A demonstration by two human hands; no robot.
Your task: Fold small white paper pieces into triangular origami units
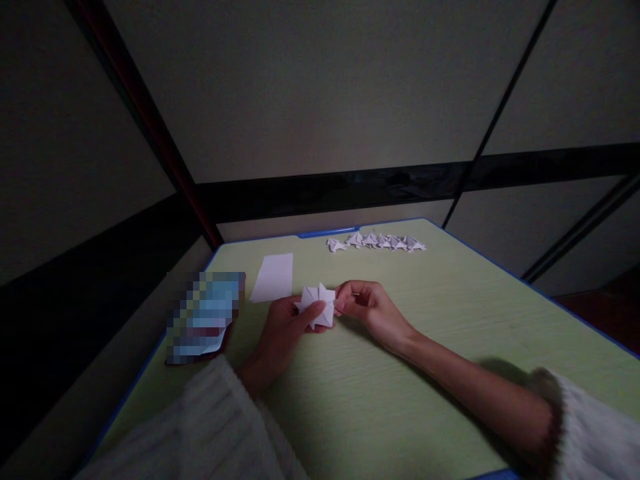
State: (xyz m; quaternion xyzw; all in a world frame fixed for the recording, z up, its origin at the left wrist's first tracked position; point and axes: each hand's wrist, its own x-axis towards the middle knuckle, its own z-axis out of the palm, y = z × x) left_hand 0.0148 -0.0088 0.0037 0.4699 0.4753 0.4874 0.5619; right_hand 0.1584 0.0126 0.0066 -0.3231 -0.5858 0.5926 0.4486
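Note:
Above the middle of the table, a small piece of folded white paper point(311, 297) with several pointed flaps is held between my two hands. My left hand point(286, 328) grips it from the left, thumb pressed across its front and the other fingers behind it. At the paper's right edge, the thumb and index finger of my right hand point(367, 305) pinch a flap. Beyond my left hand a flat white sheet of paper point(274, 275) lies on the table.
The pale green table point(425, 307) has a blue edge. Several folded white paper figures point(370, 241) stand in a row near its far side. A tablet-like object point(207, 317), its surface pixelated, lies at the left. Behind the table rise wall-like panels point(320, 93) with a dark band.

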